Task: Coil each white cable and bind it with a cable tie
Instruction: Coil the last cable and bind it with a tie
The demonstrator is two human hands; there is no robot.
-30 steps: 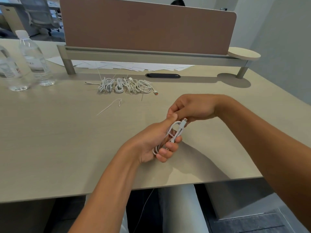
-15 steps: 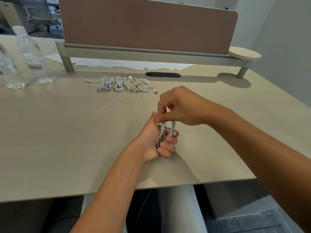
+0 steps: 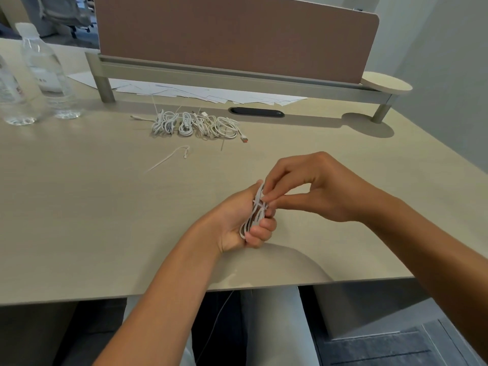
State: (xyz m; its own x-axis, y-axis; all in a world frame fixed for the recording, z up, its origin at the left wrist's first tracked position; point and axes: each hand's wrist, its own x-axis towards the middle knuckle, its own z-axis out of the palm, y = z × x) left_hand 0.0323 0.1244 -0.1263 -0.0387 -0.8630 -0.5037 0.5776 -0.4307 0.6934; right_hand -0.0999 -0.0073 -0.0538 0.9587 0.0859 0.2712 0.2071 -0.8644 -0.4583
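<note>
White cable (image 3: 254, 217) sits coiled in my left hand's (image 3: 237, 223) fist above the desk (image 3: 105, 220), and my right hand (image 3: 314, 188) has swung over, pinching what looks like the loose end to tuck it.

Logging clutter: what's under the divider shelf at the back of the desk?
Loose white papers lie spread under the shelf, between its legs. Just in front sit a dark cable slot and a pile of coiled cables. The divider hides whatever lies farther back.
</note>
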